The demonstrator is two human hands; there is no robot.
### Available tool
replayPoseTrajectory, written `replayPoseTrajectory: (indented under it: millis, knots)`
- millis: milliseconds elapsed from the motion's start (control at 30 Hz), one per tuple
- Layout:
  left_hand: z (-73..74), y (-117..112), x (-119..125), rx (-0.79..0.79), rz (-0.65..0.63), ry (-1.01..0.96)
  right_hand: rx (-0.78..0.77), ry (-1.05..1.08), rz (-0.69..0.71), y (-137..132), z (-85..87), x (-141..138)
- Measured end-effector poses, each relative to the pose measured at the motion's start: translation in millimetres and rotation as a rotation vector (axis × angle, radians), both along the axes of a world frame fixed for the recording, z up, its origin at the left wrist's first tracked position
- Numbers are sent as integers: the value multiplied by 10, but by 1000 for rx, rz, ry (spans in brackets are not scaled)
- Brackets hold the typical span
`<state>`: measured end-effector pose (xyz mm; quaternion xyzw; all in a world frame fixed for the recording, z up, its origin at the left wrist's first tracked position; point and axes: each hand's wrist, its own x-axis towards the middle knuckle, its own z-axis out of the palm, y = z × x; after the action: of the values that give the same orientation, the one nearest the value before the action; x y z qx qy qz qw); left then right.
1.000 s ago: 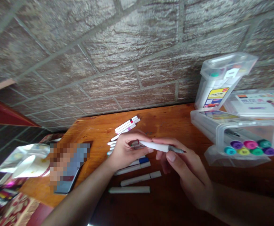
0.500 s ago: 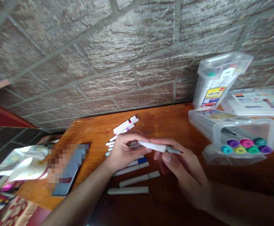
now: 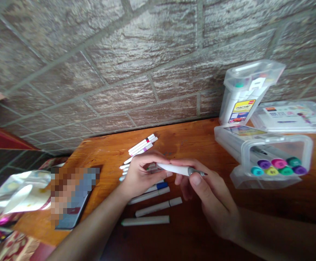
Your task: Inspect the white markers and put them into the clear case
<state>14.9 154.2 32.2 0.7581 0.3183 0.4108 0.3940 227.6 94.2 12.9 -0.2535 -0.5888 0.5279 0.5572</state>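
Note:
Above the table, both hands hold one white marker (image 3: 177, 169), nearly level, its grey end uncapped and its dark tip pointing right. The index finger and thumb of my left hand (image 3: 137, 177) curl around its left end. Near the grey end, my right hand (image 3: 214, 201) pinches it between thumb and fingers. Several white markers lie beneath and beside my left hand, among them a blue-banded marker (image 3: 158, 186), a black-ringed marker (image 3: 159, 207) and a green-ended marker (image 3: 145, 220). My left hand partly hides the row.
On the right lies an open clear case (image 3: 277, 138) of markers with coloured ends. Behind it stand an upright marker case (image 3: 240, 98) and a flat clear box (image 3: 296, 117). A phone (image 3: 78, 203) lies left on the wooden table (image 3: 193, 136), against a brick wall (image 3: 147, 65).
The view has shifted slightly, so the things on the table appear a little further left. The hands keep their hold on the marker, with my right thumb slightly nearer the grey end.

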Motion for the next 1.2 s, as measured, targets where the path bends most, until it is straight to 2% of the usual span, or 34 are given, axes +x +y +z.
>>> replayPoseTrajectory:
  millis: [267,500,1200]
  knots:
    - [-3,0,2,0,-3,-8,15,-20,-22,2,-12,-14]
    - [8,6,11,1,8,0,29,-92,-51,9,44,-5]
    - [-12,7,-1,-11,1,-8,53,-112,-88,12,59,-18]
